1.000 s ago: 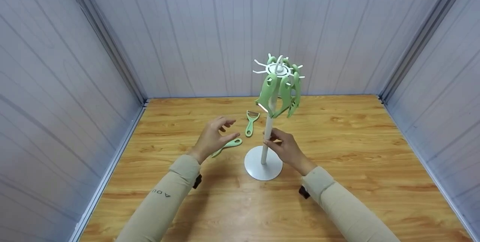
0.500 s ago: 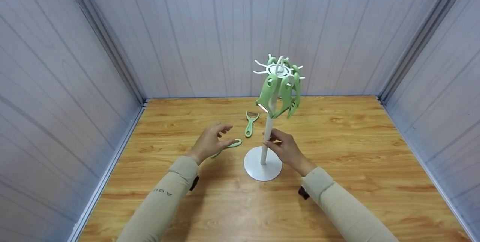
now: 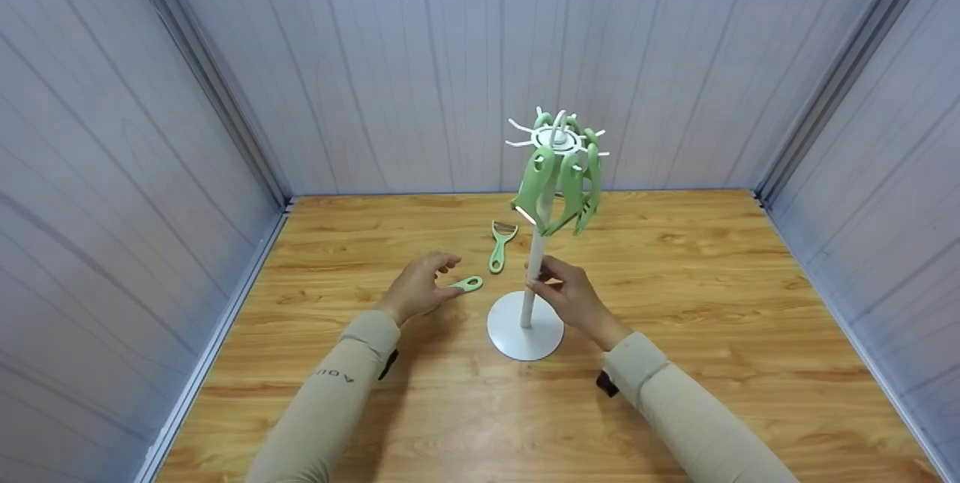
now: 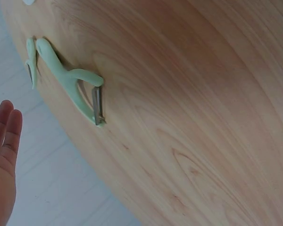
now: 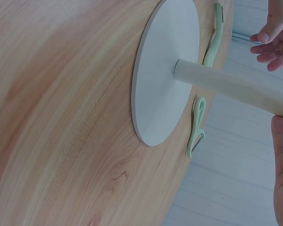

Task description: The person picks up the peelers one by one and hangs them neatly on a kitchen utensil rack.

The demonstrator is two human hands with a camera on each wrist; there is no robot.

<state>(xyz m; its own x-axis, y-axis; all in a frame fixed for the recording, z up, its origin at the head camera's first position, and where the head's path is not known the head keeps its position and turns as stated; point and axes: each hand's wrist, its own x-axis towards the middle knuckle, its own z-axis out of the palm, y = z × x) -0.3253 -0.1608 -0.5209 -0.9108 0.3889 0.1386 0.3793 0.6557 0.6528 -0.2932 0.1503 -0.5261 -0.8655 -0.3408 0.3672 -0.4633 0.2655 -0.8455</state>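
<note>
My left hand (image 3: 416, 289) hovers with loosely bent fingers over a light green peeler (image 3: 469, 284), hiding most of it in the head view. In the left wrist view that peeler (image 4: 66, 77) lies flat on the table, its metal blade visible and the hand apart from it. A second green peeler (image 3: 501, 247) lies farther back. The right hand (image 3: 571, 294) pinches the white pole (image 5: 236, 89) of an upright stand between thumb and fingers. From hooks at the stand's top (image 3: 556, 139) hang several green peelers (image 3: 536, 183); some hooks on its left side hold nothing.
The stand's round white base (image 3: 517, 337) rests flat on the wood-grain table (image 3: 360, 228). Pale panelled walls (image 3: 375, 63) enclose the table at the back and both sides. The hanging peelers jut out around the pole's upper part.
My left hand has shifted slightly left and down over the nearer peeler, covering more of it. The right hand and the stand have stayed in place.
</note>
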